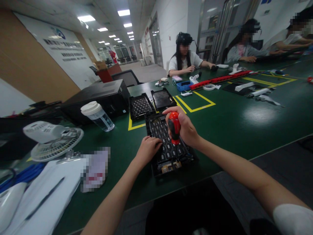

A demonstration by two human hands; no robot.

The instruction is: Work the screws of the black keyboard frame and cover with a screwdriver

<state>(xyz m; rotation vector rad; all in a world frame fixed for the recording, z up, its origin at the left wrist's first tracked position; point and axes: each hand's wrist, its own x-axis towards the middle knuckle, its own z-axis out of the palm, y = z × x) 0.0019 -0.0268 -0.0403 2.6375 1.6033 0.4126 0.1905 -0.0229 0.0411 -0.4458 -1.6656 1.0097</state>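
Note:
A black case (164, 156) with rows of dark round cells inside lies on the green table before me, a small circuit board (168, 167) showing at its near end. My right hand (187, 125) is wrapped round the red and black handle of a screwdriver (174, 127), held upright over the right part of the case. The screwdriver's tip cannot be made out. At the left rim, my left hand (148, 150) grips the case with its fingers bent over the edge. Just beyond lie a black tray with a bumpy surface (141, 106) and a flat black cover (163, 99).
To the left stand a lidded clear cup (100, 117), a black computer case (105, 98), a white fan (57, 140) and a clipboard with paper (56, 186). Across the table are a blue bin (184, 86), a red strip (220, 79) and a tape roll (210, 87). Several people sit beyond.

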